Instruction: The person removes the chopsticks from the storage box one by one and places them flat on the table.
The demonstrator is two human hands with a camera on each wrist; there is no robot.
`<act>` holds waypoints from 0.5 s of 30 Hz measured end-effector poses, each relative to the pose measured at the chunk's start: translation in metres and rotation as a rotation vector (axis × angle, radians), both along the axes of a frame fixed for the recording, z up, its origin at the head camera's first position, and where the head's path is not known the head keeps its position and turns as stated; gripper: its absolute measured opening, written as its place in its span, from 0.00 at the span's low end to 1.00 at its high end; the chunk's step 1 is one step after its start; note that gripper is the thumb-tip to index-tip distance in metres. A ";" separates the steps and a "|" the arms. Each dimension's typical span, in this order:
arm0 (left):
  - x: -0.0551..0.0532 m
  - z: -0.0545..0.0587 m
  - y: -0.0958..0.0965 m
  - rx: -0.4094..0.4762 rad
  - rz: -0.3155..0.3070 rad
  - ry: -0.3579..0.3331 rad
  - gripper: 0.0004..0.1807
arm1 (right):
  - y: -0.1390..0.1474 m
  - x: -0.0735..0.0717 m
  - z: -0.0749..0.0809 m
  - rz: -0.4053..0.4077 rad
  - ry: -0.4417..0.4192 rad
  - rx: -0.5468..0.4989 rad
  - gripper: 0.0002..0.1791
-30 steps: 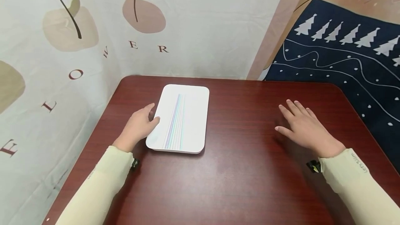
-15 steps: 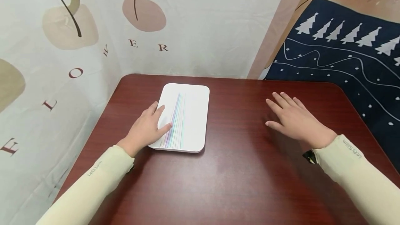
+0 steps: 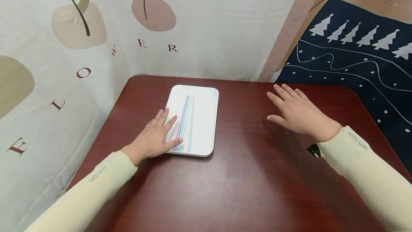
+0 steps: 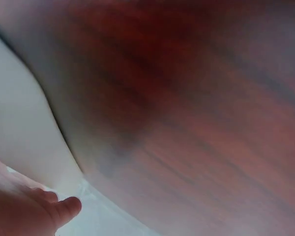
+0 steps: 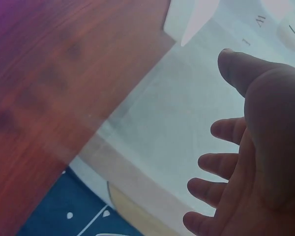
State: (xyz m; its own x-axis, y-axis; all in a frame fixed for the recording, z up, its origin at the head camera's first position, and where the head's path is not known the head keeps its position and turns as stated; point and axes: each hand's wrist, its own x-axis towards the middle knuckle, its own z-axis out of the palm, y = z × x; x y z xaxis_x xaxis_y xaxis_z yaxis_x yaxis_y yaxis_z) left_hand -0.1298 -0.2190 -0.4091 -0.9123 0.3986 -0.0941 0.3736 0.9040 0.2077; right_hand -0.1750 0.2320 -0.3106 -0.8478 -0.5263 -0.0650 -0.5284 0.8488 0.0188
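A flat white rounded rectangular tray-like thing [image 3: 204, 126] lies on the table, with thin pastel stripes [image 3: 186, 117] running along its middle. Over its lower left part my left hand [image 3: 152, 139] is spread, thumb reaching across the stripes, and hides that corner. The left wrist view has the white thing's smooth side [image 4: 24, 113] close by, with part of the left hand [image 4: 29, 211] low in the corner. Farther right, my right hand [image 3: 299, 112] holds nothing, its fingers spread over the tabletop. In the right wrist view its fingers and thumb [image 5: 236, 64] extend apart.
The dark red-brown wooden table [image 3: 206, 189] has rounded far corners. Behind and to the left hangs a pale curtain [image 3: 209, 28] with flower prints and letters. A navy cloth [image 3: 347, 56] with white trees hangs at the right, past the table's edge.
My left hand has moved from the white thing's left edge to lie over its lower left part, fingers spreading. My right hand has moved left and toward the table's far edge.
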 end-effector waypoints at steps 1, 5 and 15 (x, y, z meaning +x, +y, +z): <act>0.002 0.000 0.000 -0.012 -0.007 0.008 0.55 | -0.003 -0.001 0.001 0.009 0.003 0.000 0.43; 0.009 0.001 -0.002 -0.055 -0.027 0.026 0.62 | -0.015 -0.005 0.002 0.050 0.027 0.000 0.43; 0.013 0.000 -0.012 -0.111 -0.008 0.052 0.66 | -0.044 -0.024 0.013 0.137 0.058 0.012 0.41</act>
State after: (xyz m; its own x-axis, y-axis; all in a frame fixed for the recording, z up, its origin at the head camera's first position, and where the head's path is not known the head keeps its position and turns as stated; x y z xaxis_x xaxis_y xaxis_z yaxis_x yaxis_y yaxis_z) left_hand -0.1167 -0.2306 -0.4088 -0.9139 0.3956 -0.0912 0.3886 0.9174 0.0863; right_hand -0.1993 0.1880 -0.2975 -0.7707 -0.6367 -0.0253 -0.6369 0.7684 0.0624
